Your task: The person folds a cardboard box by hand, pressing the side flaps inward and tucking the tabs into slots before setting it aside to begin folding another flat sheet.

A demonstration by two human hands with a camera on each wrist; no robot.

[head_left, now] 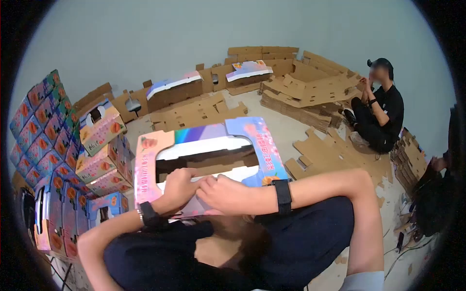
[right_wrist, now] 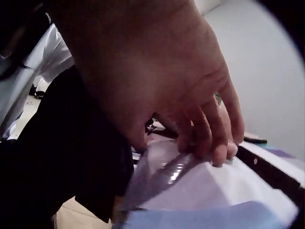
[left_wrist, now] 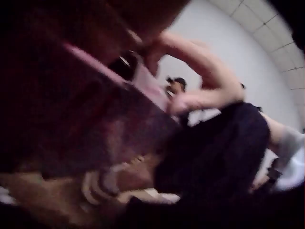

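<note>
Gripping the near edge of a pink-and-blue printed cardboard carton (head_left: 266, 150), curled fingers of the right hand (head_left: 225, 194) meet the left hand (head_left: 177, 189), whose hold cannot be told; uneven pressure could crease the thin board. Before the person's dark-clad legs (head_left: 310, 228), its cut-out faces up, long axis left to right.

Pale wall (head_left: 170, 39), floor (head_left: 274, 114) seemingly light grey.

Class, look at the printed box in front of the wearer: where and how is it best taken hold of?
Grip the box probably from above, one hand on its left border, one on its right border, fingers hooked into the wide opening that faces up between them.
</note>
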